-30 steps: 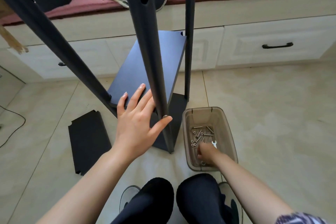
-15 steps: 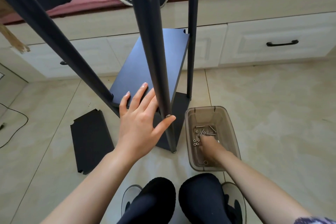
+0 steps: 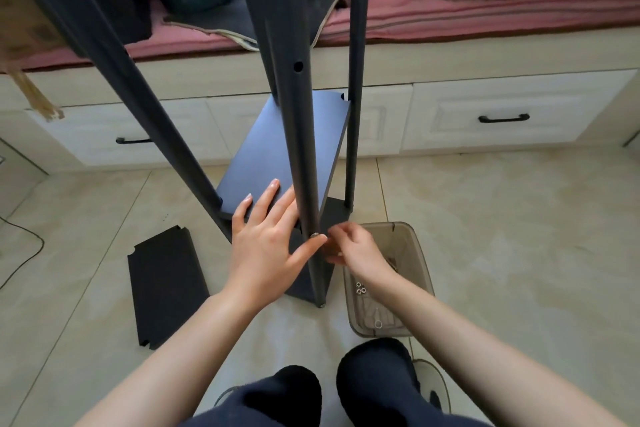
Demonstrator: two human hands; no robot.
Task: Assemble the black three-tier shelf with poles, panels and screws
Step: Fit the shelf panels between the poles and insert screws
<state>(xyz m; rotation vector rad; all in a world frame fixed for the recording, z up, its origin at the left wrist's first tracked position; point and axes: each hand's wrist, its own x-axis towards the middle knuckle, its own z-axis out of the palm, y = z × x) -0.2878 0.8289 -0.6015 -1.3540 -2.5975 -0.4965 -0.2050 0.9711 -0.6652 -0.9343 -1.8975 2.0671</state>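
Observation:
The black shelf frame stands on the tiled floor with its poles upright. My left hand (image 3: pixel 266 243) lies flat on the front edge of the middle panel (image 3: pixel 277 149), and its thumb presses a silver screw head (image 3: pixel 314 235) in the near pole (image 3: pixel 294 114). My right hand (image 3: pixel 356 246) is at the right side of that pole, level with the screw. Its fingers are curled in a pinch, and what they hold is too small and blurred to make out. A loose black panel (image 3: pixel 166 284) lies flat on the floor at the left.
A clear brown bin (image 3: pixel 420 267) with nuts (image 3: pixel 360 288) and screws stands right of the frame, under my right wrist. White drawers (image 3: pixel 502 111) and a cushioned bench run behind. A cable (image 3: pixel 20 263) lies at far left. My knees (image 3: pixel 298 395) are at the bottom.
My right hand has come up out of the bin and moved left to the near pole beside the screw. My left hand has stayed on the panel. The camera has tilted up.

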